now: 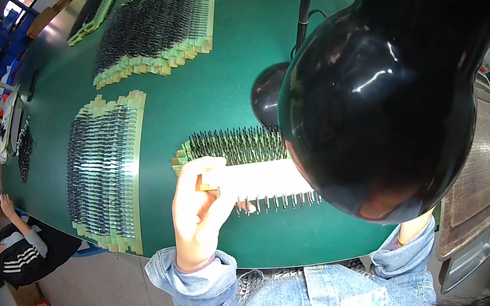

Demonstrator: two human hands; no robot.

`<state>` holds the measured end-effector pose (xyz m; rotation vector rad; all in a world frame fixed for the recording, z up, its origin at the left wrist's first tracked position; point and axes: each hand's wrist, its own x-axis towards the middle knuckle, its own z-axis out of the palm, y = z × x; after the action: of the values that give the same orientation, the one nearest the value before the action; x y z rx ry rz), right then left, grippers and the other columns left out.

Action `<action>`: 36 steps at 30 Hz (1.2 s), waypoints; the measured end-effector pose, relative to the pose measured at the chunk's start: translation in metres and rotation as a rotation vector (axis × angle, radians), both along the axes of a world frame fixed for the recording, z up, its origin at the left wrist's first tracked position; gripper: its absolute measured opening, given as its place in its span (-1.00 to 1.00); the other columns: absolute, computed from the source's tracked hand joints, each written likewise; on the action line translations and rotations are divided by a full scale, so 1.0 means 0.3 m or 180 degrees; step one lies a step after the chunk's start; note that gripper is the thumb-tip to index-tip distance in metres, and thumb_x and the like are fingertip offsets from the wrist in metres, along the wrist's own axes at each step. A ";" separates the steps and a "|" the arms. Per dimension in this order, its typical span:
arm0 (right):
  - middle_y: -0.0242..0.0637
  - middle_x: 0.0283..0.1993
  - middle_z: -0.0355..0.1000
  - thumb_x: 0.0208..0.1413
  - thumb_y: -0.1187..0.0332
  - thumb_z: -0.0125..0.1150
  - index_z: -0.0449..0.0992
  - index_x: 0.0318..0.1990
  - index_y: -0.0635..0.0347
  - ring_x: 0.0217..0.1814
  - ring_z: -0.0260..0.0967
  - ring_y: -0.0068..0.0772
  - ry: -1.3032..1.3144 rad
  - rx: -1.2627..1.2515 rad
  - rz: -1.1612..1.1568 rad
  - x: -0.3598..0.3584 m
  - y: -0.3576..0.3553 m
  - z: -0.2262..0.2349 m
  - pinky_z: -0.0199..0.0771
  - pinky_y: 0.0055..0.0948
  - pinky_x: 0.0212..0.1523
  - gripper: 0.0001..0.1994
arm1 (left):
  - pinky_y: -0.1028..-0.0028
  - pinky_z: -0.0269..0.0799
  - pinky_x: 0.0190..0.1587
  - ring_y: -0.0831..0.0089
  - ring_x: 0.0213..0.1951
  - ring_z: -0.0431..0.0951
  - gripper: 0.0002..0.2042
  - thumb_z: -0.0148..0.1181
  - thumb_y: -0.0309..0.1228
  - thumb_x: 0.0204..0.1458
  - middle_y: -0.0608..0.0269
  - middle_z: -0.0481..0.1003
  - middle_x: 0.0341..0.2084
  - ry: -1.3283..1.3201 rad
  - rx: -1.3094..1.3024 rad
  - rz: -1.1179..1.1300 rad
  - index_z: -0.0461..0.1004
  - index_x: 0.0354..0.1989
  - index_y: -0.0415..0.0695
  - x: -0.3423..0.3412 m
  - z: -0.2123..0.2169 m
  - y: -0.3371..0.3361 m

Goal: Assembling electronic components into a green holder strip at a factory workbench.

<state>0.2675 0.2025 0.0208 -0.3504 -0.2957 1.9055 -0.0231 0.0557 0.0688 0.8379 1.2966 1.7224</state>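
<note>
The left hand (197,208) is pinching the near end of a pale strip of taped components (259,183), its grip closing on the strip's left end with the thumb on top and the fingers curled beneath. The strip's long axis is running straight out to the right of the grip, and its thin metal leads are pointing down toward the person, hanging along the lower edge. The far end is disappearing under the black lamp shade (378,106), which is also hiding the right hand; only its denim cuff (401,250) is showing, so whether that grip is clenched or released cannot be told. The left forearm is rising from the lower edge in a denim sleeve, wrist bent slightly inward. Just beyond the grip, a second strip (231,145) is lying on the green desk (197,96), parallel to the held one. Further off to the left and beyond, three large fanned stacks of strips are resting, one (109,174) to the left, one (158,29) well beyond, and one (94,10) at the far edge. A metal mesh tray (480,180) is sitting far to the right.
</note>
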 end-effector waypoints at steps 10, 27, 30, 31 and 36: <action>-0.30 0.06 0.24 0.13 0.11 -0.16 0.24 0.06 -0.03 0.05 0.21 -0.39 -0.1238 -0.0085 -0.0864 -0.021 -0.033 0.029 0.21 -0.29 0.07 -0.64 | 0.43 0.43 -0.37 0.39 -0.44 0.43 -0.64 -0.11 -0.64 -0.03 0.05 0.36 -0.37 -0.0138 0.0309 0.0151 0.09 -0.01 -0.29 0.016 0.004 0.006; 0.03 -0.02 0.27 0.10 0.21 -0.15 0.25 -0.12 0.16 -0.05 0.29 -0.30 -0.1579 0.0170 -0.0003 -0.052 -0.043 0.047 0.25 -0.39 -0.05 -0.72 | 0.12 0.14 -0.07 0.13 -0.14 0.33 -0.74 0.09 -0.40 -0.26 0.02 0.35 -0.27 0.5268 -0.0836 -0.0301 0.41 -0.31 -0.16 0.100 0.081 -0.041; -0.10 -0.08 0.30 0.06 0.16 -0.08 0.24 -0.13 0.21 -0.10 0.32 -0.27 -0.1613 0.0442 0.0385 -0.039 -0.051 0.034 0.29 -0.37 -0.08 -0.66 | 0.43 0.32 -0.45 0.31 -0.50 0.41 -0.77 0.12 -0.60 -0.36 0.23 0.39 -0.56 0.4130 -0.0618 -0.0933 0.46 -0.41 -0.15 0.054 0.069 -0.090; -0.09 -0.03 0.27 0.06 0.15 -0.09 0.21 -0.07 0.24 -0.05 0.28 -0.24 -0.1506 0.0589 0.0530 -0.033 -0.052 0.027 0.26 -0.33 -0.04 -0.62 | 0.45 0.32 -0.47 0.31 -0.52 0.41 -0.75 0.12 -0.61 -0.32 0.21 0.40 -0.56 0.3472 -0.0849 -0.1051 0.46 -0.36 -0.16 0.035 0.064 -0.119; -0.12 0.13 0.10 0.12 0.15 -0.17 -0.01 0.16 0.27 0.09 0.15 -0.19 -0.1543 0.0966 0.0542 -0.008 -0.060 -0.010 0.21 -0.28 0.08 -0.47 | 0.58 0.29 -0.54 0.54 -0.62 0.36 -0.82 0.03 -0.60 -0.08 0.23 0.37 -0.57 0.0878 -0.2027 -0.0134 0.36 -0.26 -0.31 -0.114 -0.037 -0.349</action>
<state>0.2652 0.1845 0.0178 -0.5937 -0.9513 1.8838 -0.0573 -0.0491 0.0577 0.7219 1.8561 1.0688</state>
